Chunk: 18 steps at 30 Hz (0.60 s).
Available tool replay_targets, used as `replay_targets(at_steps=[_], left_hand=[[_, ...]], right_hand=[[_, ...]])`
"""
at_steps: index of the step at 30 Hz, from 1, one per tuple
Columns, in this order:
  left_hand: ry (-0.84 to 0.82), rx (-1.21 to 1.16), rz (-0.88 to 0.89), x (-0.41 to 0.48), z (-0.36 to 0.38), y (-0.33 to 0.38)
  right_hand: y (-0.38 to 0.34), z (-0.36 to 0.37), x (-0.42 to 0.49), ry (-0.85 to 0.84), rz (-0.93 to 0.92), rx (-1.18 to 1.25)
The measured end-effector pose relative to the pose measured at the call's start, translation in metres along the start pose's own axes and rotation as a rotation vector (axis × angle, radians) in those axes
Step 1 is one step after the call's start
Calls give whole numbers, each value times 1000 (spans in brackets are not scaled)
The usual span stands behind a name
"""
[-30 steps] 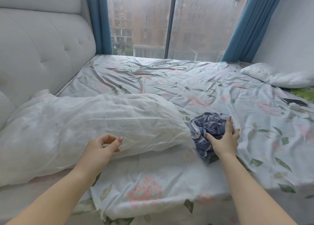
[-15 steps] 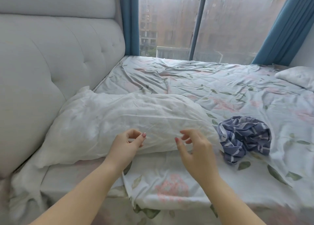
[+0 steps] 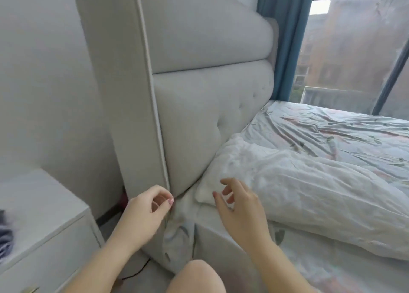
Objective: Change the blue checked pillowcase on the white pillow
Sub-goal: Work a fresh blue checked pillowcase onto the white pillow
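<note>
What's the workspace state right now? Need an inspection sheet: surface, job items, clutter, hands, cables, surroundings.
Surface: bed with wrinkled floral sheet.
Job's things: bare white pillow against grey tufted headboard; no pillowcase on it.
Clutter: blue-patterned cloth, cut off by frame, on white nightstand.
Hands: left hand loosely curled, empty; right hand open over pillow corner.
Cables: black cable on floor.
Surroundings: blue curtain, large window.
</note>
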<state>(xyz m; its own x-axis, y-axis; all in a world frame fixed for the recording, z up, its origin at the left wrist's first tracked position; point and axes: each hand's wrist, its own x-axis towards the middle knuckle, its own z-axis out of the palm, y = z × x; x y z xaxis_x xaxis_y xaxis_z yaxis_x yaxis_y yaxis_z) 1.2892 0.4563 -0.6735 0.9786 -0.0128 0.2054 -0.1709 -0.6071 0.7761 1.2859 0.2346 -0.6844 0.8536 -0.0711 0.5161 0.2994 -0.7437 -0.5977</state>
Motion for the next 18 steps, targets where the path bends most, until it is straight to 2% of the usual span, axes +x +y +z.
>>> replay_targets(at_steps=[4,10,13,15,17,18], left_hand=[[205,10,-177,-32,-98,-62],[485,118,-429,-92,-222,-133],[514,165,-569,-106,-260,-169],[529,321,-623,-107,-275,-194],[461,392,-701,-107,-285,-216],[393,348,-729,-107,-287,-225]], right_hand=[[-80,54,12,-133,-150,76],[-195,136,11,-379,-316,60],[-235,174,4,-455,-337,76],[-254,193,-1,-507,-346,71],[-266,208,-7,-555,-343,52],[-269,213,-10,-576,-337,41]])
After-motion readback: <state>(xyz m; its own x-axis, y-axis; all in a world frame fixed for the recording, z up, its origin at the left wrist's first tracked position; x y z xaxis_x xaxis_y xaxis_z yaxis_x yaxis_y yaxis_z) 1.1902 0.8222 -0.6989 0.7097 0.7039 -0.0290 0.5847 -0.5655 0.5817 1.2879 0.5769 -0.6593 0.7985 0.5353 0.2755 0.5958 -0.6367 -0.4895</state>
